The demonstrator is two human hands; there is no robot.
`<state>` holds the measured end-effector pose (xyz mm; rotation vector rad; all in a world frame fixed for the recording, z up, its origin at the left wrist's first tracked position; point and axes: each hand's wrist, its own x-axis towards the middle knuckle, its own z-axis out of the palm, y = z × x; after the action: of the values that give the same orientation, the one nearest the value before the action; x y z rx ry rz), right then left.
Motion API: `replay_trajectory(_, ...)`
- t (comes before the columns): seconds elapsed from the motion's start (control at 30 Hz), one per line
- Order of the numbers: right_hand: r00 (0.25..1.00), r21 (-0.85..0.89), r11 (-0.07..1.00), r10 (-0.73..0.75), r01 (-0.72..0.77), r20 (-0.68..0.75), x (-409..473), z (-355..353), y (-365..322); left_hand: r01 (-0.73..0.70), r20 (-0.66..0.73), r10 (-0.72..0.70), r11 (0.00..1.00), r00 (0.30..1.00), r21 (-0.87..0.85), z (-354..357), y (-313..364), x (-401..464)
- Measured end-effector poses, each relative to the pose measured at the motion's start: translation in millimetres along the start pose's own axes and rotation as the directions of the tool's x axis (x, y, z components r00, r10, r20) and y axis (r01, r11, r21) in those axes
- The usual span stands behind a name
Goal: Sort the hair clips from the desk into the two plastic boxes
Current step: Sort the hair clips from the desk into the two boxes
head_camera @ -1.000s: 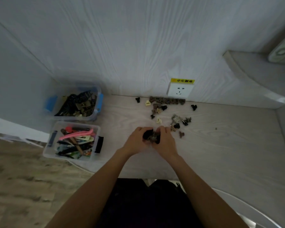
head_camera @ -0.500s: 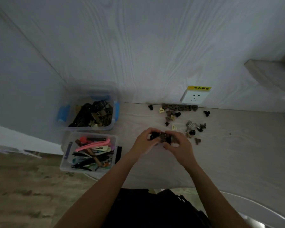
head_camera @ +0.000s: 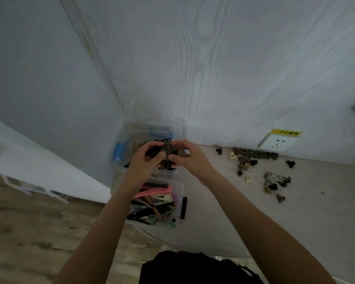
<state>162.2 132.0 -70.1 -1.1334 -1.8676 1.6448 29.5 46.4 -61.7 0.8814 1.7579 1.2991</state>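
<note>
Both hands, left hand (head_camera: 147,160) and right hand (head_camera: 190,158), pinch a dark claw-clip bunch (head_camera: 168,155) above the far box (head_camera: 150,130); the yellow socket label (head_camera: 286,132) is unreadable.

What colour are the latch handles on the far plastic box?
Blue, on the far plastic box; the left handle shows clearest in the head view.

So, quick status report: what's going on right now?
Both hands, left and right, hold clump of small clips over far box. Loose clips remain on desk. Nothing blocking.
</note>
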Motion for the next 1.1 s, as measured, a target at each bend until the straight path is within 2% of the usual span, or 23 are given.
replay_trajectory(0.07,0.999,-0.204,0.979,-0.014,0.023,0.042,9,6,-1,-0.043,0.014,0.041,0.97,0.999,0.239,-14,-12,8)
replay_trajectory(0.13,0.994,-0.393,0.914,-0.08,0.103,0.073,17,11,-6,-0.106,0.043,0.097,0.875,0.994,0.472,-29,-25,14)
replay_trajectory(0.23,0.974,-0.525,0.821,-0.183,0.226,0.133,33,21,-16,-0.1,-0.002,0.136,0.737,0.991,0.668,-46,-34,19)
replay_trajectory(0.4,0.927,-0.63,0.682,-0.244,0.372,0.283,76,63,-30,-0.041,0.002,0.069,0.571,0.998,0.82,-72,-44,19)
replay_trajectory(0.5,0.896,-0.657,0.616,-0.222,0.435,0.385,89,81,-33,-0.006,-0.032,0.056,0.574,0.998,0.819,-75,-45,17)
replay_trajectory(0.6,0.884,-0.678,0.573,-0.227,0.461,0.409,94,83,-35,-0.039,-0.037,0.111,0.608,0.993,0.793,-77,-39,19)
replay_trajectory(0.67,0.887,-0.646,0.61,-0.286,0.46,0.362,88,76,-37,-0.05,-0.078,0.174,0.63,0.982,0.775,-78,-35,18)
replay_trajectory(0.73,0.898,-0.615,0.657,-0.358,0.437,0.256,70,60,-38,-0.094,-0.128,0.29,0.641,0.948,0.762,-72,-31,14)
replay_trajectory(0.87,0.929,-0.56,0.78,-0.367,0.279,-0.048,4,7,-16,-0.334,-0.081,0.498,0.684,0.863,0.648,-44,-18,3)
replay_trajectory(0.93,0.927,-0.569,0.807,-0.32,0.159,-0.194,-32,-23,5,-0.482,-0.011,0.616,0.628,0.788,0.61,-17,-11,-1)
replay_trajectory(1.0,0.927,-0.569,0.822,-0.226,0.016,-0.3,-63,-51,30,-0.594,0.091,0.665,0.586,0.741,0.551,15,-5,-3)
replay_trajectory(1.07,0.92,-0.546,0.827,-0.1,-0.135,-0.38,-89,-81,60,-0.639,0.268,0.594,0.595,0.758,0.487,51,-3,-1)
replay_trajectory(1.1,0.91,-0.55,0.809,-0.048,-0.207,-0.413,-100,-97,76,-0.626,0.371,0.505,0.613,0.779,0.482,72,-4,0)
